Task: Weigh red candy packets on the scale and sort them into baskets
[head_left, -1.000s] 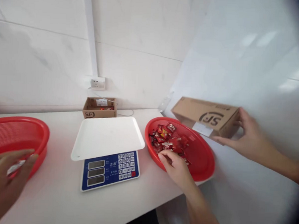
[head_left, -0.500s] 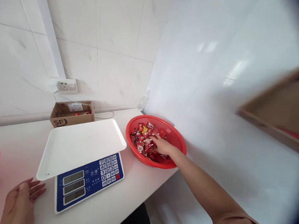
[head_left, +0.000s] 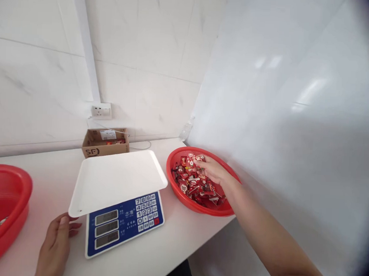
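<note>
My right hand (head_left: 208, 169) reaches into a red basket (head_left: 181, 191) holding several red-wrapped candies (head_left: 194, 184); its fingers are curled among the wrappers at the far side of the pile. My left hand (head_left: 57, 242) rests on the white counter by the front left corner of a digital scale (head_left: 126, 219), fingers together and lying flat, thumb touching the edge of the scale's white tray (head_left: 117, 177). Nothing shows in the left hand.
A second red basket (head_left: 5, 194) sits at the left edge with something pale inside. A small open cardboard box (head_left: 105, 144) stands against the tiled wall under a socket (head_left: 101, 110). A white panel closes off the right side. The counter edge runs just below the scale.
The cardboard box carried by another person's hand at the right is gone from view. My right hand moved to the far side of the candies. My left hand slid right to the scale's tray corner.
</note>
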Tool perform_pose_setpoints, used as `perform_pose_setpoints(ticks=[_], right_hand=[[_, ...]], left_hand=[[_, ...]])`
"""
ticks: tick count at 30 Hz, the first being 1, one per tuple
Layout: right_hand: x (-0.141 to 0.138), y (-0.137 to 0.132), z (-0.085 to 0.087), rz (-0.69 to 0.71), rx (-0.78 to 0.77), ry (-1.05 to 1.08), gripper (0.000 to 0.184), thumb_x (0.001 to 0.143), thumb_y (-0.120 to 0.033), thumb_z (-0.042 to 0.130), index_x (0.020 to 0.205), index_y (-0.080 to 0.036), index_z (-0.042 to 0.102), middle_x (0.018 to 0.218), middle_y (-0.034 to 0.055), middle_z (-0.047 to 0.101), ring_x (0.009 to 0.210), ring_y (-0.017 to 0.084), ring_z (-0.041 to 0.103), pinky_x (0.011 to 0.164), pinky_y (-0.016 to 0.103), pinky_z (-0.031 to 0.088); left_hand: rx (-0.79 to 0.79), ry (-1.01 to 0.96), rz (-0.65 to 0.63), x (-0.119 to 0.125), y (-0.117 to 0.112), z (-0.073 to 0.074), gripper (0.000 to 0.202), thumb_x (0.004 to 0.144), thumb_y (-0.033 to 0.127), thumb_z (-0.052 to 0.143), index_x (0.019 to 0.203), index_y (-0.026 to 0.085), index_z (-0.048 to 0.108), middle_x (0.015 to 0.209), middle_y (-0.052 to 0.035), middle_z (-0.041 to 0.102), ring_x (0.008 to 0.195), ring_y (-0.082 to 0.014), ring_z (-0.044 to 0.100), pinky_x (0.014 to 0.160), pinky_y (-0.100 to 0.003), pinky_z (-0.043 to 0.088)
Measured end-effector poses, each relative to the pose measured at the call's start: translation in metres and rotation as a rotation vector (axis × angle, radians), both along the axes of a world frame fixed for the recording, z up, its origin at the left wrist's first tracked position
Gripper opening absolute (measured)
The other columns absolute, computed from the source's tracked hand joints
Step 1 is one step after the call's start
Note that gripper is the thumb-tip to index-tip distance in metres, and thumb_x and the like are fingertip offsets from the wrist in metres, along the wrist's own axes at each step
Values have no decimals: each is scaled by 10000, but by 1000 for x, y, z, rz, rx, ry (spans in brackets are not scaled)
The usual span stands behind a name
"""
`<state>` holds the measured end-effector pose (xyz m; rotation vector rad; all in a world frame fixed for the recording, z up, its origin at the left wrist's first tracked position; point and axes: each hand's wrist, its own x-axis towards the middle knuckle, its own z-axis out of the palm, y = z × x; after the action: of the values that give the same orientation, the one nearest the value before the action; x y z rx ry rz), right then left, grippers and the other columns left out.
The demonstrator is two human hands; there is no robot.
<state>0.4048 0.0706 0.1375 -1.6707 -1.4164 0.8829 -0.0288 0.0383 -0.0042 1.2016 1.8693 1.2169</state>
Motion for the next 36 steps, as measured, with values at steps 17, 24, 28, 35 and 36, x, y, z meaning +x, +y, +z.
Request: perform_pose_setpoints(ticks=[17,24,28,35,36], right_hand=[[-89,41,7,208,51,-297,491,838,-286,533,1303,-200,403,1289,106,496,1017,177,564,936,370,397],[-13,5,-21,277,-182,-490,693,645,-303,722,1286,-212,473,1343,103,461,1202,261,447,982,344,348],[-7,-16,-48,293,-213,-705,697,579,-171,734,1239,-237,524,1333,103,468,1156,288,482,886,319,403],[16,-9,-33,142,-137,-825,184,801,-208,497,933,-228,623,903,29,668,790,189,606,654,253,415],[19,-7,-29,118,-137,-834,168,818,-258,484,908,-217,620,867,33,668,756,188,604,626,251,410]], left_hand=[[-14,-106,-17,3,-6,11,449,798,595,340,1018,240,505,967,-19,586,781,-189,585,756,-352,480],[-58,-57,-47,5,-4,13,493,772,626,326,993,232,522,868,-29,603,774,-215,588,766,-382,466],[-88,-31,-36,3,-3,11,530,750,650,317,990,228,528,810,-37,613,790,-239,594,795,-415,459],[-100,-40,-17,4,-3,13,461,765,588,334,987,231,524,776,-38,618,783,-240,603,812,-425,461],[-100,-45,-14,4,-3,13,448,765,580,338,975,233,526,777,-37,618,779,-240,604,809,-425,463]])
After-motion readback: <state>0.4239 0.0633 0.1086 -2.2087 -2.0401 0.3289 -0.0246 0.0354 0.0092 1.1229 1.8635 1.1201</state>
